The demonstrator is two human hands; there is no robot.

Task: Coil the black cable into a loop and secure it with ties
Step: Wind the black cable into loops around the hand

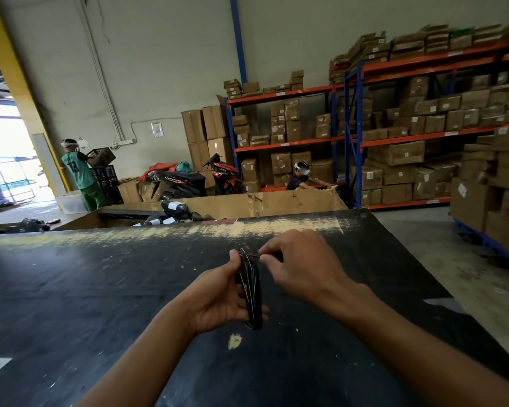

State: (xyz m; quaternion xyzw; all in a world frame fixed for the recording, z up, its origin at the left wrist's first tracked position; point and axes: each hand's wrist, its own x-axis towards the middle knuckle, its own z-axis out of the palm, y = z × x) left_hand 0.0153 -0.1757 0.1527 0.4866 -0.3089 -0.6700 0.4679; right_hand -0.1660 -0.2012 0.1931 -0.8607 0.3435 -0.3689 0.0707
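The black cable (252, 284) is wound into a narrow elongated coil, held upright above the black table (100, 289). My left hand (218, 298) grips the coil from the left, thumb pressed near its top. A thin tie (251, 254) crosses the top of the coil. My right hand (300, 264) pinches the tie's end between thumb and forefinger, just right of the coil. The lower end of the coil pokes out below my left fingers.
A large open cardboard bin (276, 202) with dark wrapped parts stands beyond the table's far edge. Racks of cardboard boxes (409, 142) fill the right. Two motorbikes (206, 179) and two people stand at the back. A pallet of boxes (491, 207) sits at the right.
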